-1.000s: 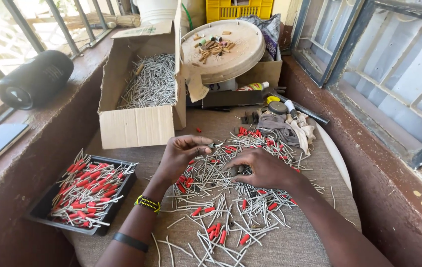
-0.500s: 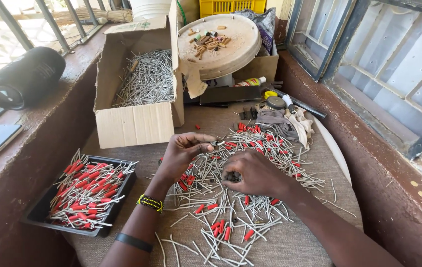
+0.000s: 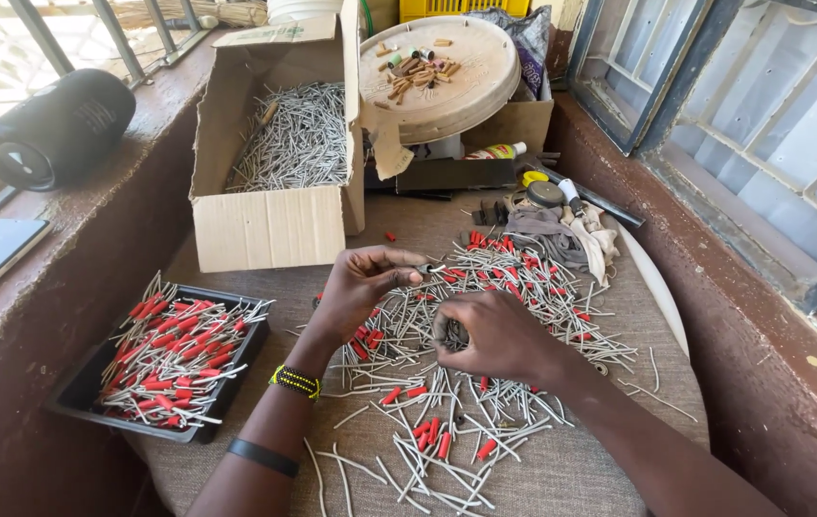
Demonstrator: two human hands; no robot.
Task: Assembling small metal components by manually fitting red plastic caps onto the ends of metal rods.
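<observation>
Change: since the earlier frames both hands have drawn closer together over the middle of the pile, the right one curling inward.
Near heap: thin grey metal pins, some with red plastic sleeves [image 3: 447, 421], lie scattered across the grey-brown woven cloth [image 3: 571, 479].
Right hand [image 3: 494, 335]: curled over the heap, fingers pressed together around a small bunch of pins whose ends show at the fist.
Left hand [image 3: 360, 282]: thumb and forefinger pinched on one pin at the fingertips; a yellow-and-black beaded bracelet [image 3: 295, 382] sits on the wrist.
Done: a black plastic tray [image 3: 92, 407] at the left, well filled with red-sleeved pins, looks like the finished lot.
Left: by my judgement much remains, as many bare pins lie loose on the cloth.
Middle: an open brown cardboard box [image 3: 274, 225] holds a mass of bare pins.
Far: a round tan lid [image 3: 442, 72] carries small sleeve pieces; a black cylindrical speaker [image 3: 54, 129] rests on the ledge.
</observation>
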